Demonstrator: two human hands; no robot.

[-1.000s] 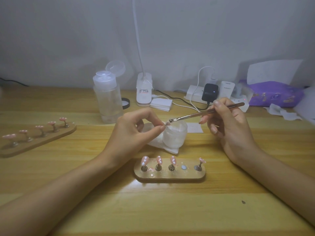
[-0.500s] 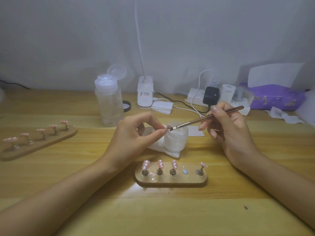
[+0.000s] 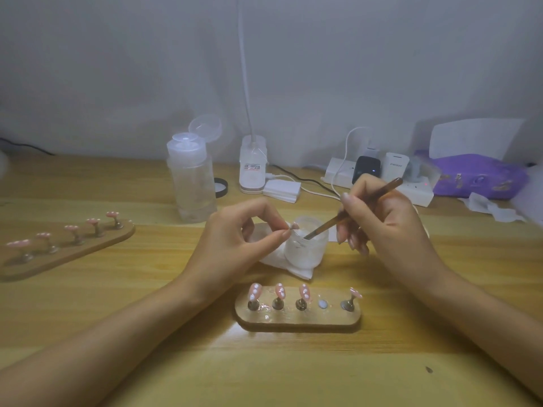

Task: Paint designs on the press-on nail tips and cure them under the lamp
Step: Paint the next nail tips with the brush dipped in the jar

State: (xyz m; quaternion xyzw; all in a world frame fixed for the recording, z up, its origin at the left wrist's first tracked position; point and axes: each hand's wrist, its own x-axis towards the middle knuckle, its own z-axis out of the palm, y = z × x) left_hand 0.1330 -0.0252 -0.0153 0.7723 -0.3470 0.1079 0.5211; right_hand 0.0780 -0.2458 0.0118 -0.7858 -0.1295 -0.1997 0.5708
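- Pinching one small nail tip (image 3: 293, 226) between thumb and forefinger, the left hand (image 3: 235, 239) hovers at the nine o'clock rim of a little white jar (image 3: 308, 251), which stands on a folded tissue (image 3: 276, 259).
- The right hand (image 3: 385, 221) grasps a slim brush (image 3: 382, 188) like a pen. Its handle slopes from two o'clock, up high, down toward eight o'clock, and the bristle end sits inside the jar's mouth.
- The relation that counts: the pinched tip lies at about ten o'clock from the bristles, very near, just across the rim. I judge the brush hand should do the travelling while the left hand only steadies the piece.
- At six o'clock from the jar sits a wooden holder (image 3: 296, 321) with four pink tips on pegs, three of them showing pale dots. One seat (image 3: 322, 304) between the third peg and the last is bare, probably where the held tip belongs.
- A second holder (image 3: 73, 251) with five tips lies well apart at nine o'clock. A clear bottle (image 3: 191, 186) at eleven and the white base of a lamp (image 3: 252, 168) at twelve stand behind the jar.
- Curing looks some way off, and I cannot tell whether the held tip carries any design yet.
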